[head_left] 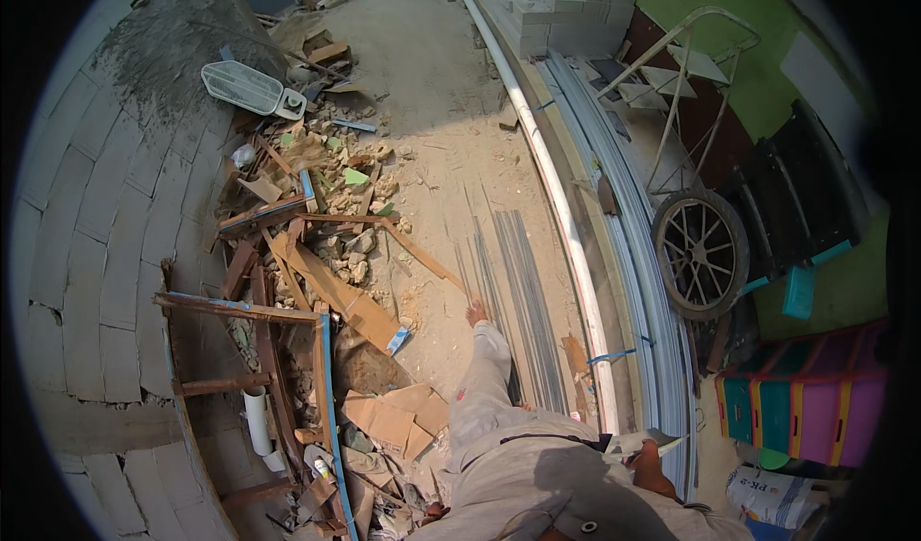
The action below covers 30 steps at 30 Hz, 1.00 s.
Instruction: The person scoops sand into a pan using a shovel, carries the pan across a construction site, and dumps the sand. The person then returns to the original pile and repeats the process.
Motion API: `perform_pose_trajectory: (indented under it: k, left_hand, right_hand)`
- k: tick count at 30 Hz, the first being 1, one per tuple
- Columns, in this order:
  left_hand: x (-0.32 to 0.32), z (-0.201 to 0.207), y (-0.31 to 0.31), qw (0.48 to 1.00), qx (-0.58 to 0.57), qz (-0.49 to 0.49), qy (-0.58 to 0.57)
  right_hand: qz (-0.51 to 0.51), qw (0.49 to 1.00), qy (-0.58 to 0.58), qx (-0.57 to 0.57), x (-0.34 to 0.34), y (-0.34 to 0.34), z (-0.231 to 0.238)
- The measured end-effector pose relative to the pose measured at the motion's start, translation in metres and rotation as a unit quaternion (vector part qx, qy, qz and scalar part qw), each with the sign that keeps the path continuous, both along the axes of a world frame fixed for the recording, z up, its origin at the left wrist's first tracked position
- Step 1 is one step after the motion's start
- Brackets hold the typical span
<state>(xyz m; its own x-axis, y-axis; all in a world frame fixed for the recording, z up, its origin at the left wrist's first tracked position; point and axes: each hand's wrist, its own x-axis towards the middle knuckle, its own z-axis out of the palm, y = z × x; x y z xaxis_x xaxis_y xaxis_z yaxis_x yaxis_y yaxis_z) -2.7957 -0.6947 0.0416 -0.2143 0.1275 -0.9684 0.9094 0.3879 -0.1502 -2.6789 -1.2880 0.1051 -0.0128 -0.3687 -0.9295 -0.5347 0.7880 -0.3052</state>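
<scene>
Right hand (655, 466) at a trowel (645, 439) (fingers' grip unclear); left hand hidden.

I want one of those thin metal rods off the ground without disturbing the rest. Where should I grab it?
Take a metal rod near its close end, beside the left hand, coming from above. The rods lie flat and parallel on the sand, running away from you, so pinch an outer one and lift its end first.

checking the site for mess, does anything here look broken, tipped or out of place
Yes. Left of the person's leg, a heap of splintered wood planks and rubble lies jumbled against the block wall. A white fan grille lies flat at the heap's far end, and torn cardboard is strewn on the sandy ground.
</scene>
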Motion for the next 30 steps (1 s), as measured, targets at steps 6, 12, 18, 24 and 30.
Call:
perform_pose_trajectory:
  k: [6, 12, 18, 24, 30]
  left_hand:
    - [0.251, -0.006, 0.062, 0.999, -0.013, -0.008, -0.042]
    - [0.731, 0.071, 0.150, 0.877, 0.230, -0.176, -0.383]
    - [1.053, 0.165, 0.155, 0.747, 0.242, -0.218, -0.580]
    - [1.139, 0.095, 0.160, 0.873, 0.208, -0.180, -0.402]
    - [1.051, 0.027, 0.140, 0.993, -0.003, -0.114, -0.008]
  right_hand:
    - [-0.080, 0.994, 0.012, -0.072, 0.153, 0.017, -0.024]
    - [-0.128, 0.982, 0.067, -0.120, 0.340, 0.058, -0.006]
    - [-0.113, 0.991, 0.033, -0.056, 0.508, 0.099, -0.035]
    - [0.020, 0.999, -0.020, -0.028, 0.712, 0.112, -0.053]
    - [-0.156, 0.987, 0.034, -0.018, 0.968, 0.103, -0.034]
